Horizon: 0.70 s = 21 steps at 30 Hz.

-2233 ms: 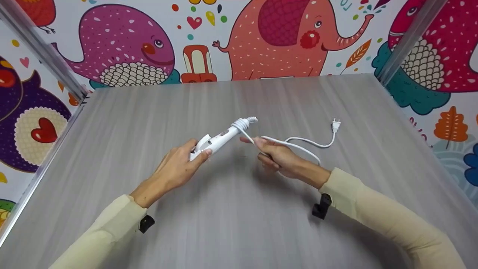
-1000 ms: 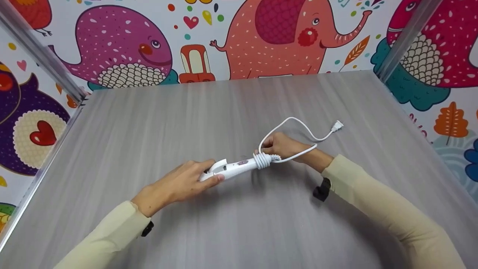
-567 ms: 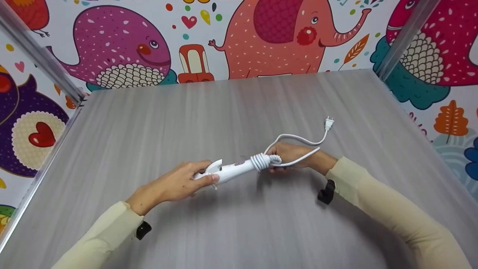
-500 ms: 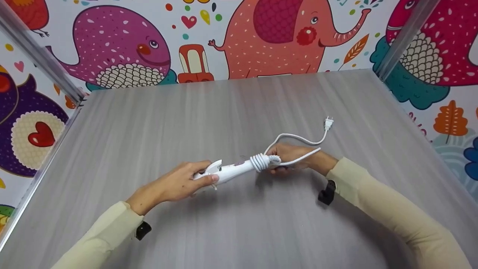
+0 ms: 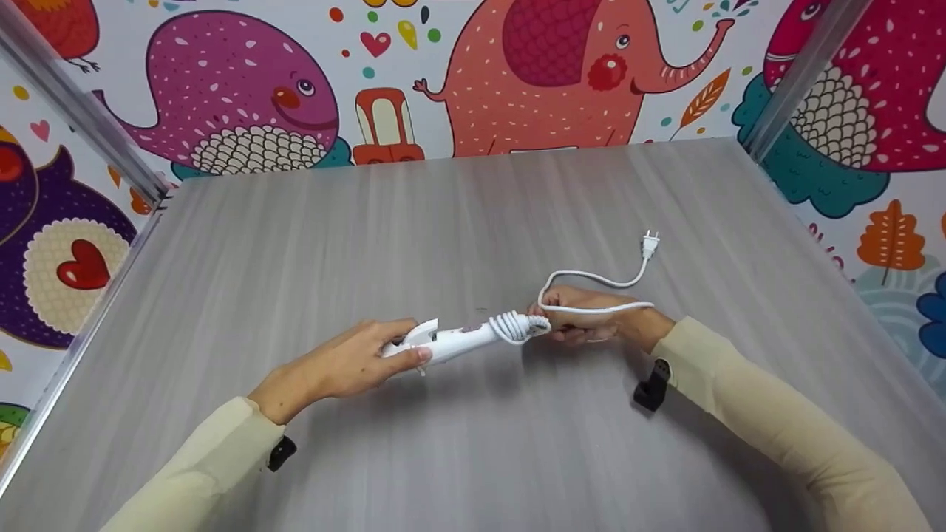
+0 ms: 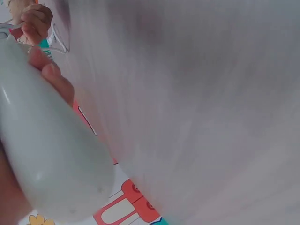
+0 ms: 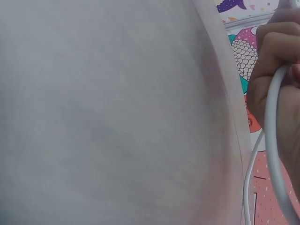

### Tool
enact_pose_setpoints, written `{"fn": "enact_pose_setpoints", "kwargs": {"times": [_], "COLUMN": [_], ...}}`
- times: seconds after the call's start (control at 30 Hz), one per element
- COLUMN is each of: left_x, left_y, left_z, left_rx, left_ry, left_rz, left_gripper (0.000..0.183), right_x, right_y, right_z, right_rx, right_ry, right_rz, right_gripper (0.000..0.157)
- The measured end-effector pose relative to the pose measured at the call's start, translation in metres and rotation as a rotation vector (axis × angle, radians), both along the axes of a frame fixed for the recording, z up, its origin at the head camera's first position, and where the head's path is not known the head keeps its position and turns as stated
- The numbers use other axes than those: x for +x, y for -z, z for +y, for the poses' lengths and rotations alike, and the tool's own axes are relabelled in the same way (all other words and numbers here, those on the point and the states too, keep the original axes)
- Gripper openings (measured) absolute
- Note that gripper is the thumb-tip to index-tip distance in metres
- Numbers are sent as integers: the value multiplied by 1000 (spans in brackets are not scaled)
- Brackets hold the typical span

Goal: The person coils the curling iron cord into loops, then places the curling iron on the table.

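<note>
Left hand (image 5: 355, 358) gripping white hair iron (image 5: 464, 340), right hand (image 5: 580, 298) gripping cord (image 7: 271, 124) coiled around iron's right end, two-prong plug (image 5: 650, 246) at far right

Across the left and upper middle of the frame, the grey tabletop (image 5: 295, 236) offers a wide open lane, running back to the printed wall (image 5: 403, 66), which bars any reach along the top edge. Metal posts (image 5: 96, 118) stand at the upper left and upper right. Mid-frame, the left hand (image 5: 355, 358), the white appliance (image 5: 465, 341) and the right hand (image 5: 584, 314) form one barrier. Just above the right hand, the bent cord (image 5: 591, 275) and its plug (image 5: 650, 245) obstruct passage; room remains farther right. At lower centre, an open pocket lies between the two sleeves (image 5: 783, 421)
</note>
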State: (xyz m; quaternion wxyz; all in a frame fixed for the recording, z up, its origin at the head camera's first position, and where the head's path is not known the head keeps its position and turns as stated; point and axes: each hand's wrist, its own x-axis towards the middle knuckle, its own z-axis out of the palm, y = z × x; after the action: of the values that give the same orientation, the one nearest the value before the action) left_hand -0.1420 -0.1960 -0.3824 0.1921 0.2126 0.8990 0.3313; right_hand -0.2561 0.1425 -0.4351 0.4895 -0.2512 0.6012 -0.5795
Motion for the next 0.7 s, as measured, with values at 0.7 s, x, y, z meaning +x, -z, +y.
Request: {"fn": "enact_pose_setpoints", "kwargs": {"times": [0.7], "left_x": [-1], "left_y": [-10], "left_z": [28], "left_rx": [-256], "left_ry": [179], "left_rz": [193], "left_gripper": [38], "right_x": [4], "right_y": [7], "right_z": [-29], "right_rx": [-37], "right_ry": [86], "right_rz": [108], "right_gripper": [14]}}
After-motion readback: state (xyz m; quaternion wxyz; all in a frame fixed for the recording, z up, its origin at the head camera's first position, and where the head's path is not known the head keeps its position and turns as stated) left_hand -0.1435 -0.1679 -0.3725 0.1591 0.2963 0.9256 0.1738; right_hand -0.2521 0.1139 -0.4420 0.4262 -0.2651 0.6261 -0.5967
